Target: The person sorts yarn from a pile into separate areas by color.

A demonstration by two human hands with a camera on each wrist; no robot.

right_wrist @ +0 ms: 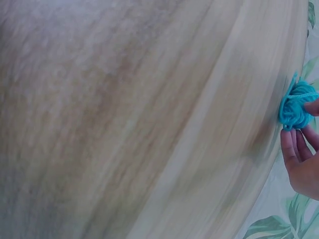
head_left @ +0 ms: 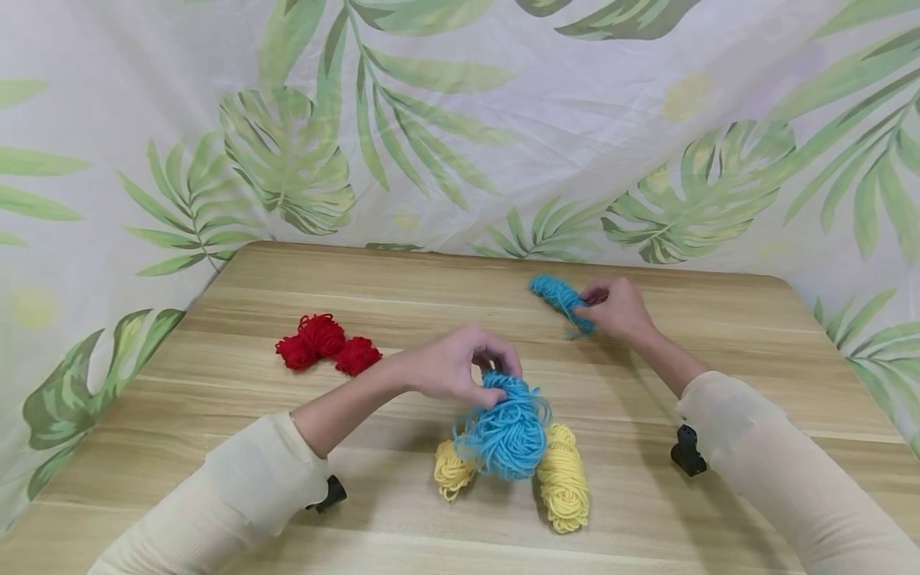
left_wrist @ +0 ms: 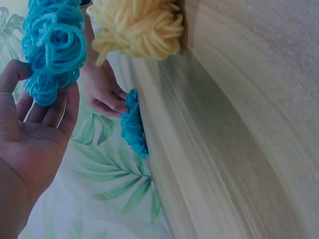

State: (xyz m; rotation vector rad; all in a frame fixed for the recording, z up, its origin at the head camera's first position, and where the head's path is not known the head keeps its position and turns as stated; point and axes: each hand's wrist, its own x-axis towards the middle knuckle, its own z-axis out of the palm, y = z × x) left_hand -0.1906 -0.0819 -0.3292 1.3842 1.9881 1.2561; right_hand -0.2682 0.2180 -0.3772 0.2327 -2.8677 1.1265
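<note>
Room lies between the red yarn [head_left: 320, 337] and far blue skein [head_left: 555, 293], yellow skeins [head_left: 564, 483] obstructing nearer.

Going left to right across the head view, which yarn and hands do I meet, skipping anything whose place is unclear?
Red yarn, left yellow yarn, nearer blue yarn, right yellow yarn, right hand.
</note>
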